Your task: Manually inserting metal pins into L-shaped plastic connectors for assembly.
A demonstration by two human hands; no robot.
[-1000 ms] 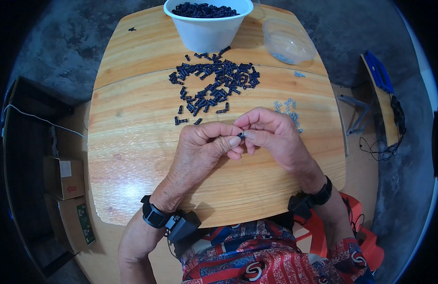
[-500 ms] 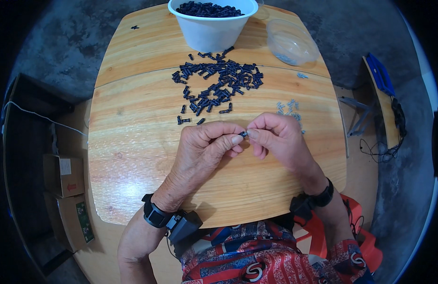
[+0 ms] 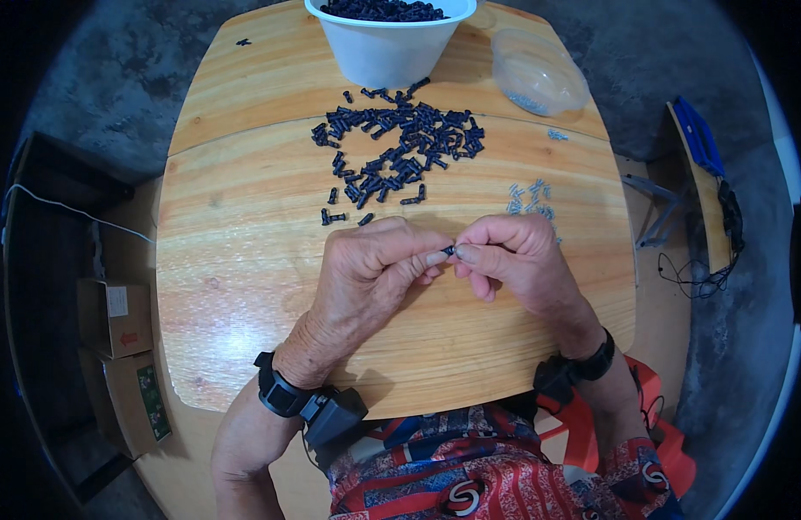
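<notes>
Over the near middle of the table, my left hand [image 3: 370, 264] pinches a small black plastic part [image 3: 450, 250] between thumb and forefinger. My right hand [image 3: 523, 260] meets it there, thumb and forefinger pressed together at the part's right end; whatever this hand grips is too small and covered to make out. Just beyond the hands lies a spread pile of similar short black parts [image 3: 409, 139]. Small silvery screw-like pieces [image 3: 532, 199] lie loose past my right hand.
A white tub [image 3: 387, 52] heaped with black parts stands at the far edge. Right of it sits a clear plastic bowl [image 3: 539, 69] holding some silvery pieces. A few more silvery pieces [image 3: 557, 134] lie nearby. Cardboard boxes [image 3: 114, 321] stand on the floor at left.
Both hands stay together on the black part, with little shift. The right hand's lower fingers have moved slightly, and the view has tilted a little.
</notes>
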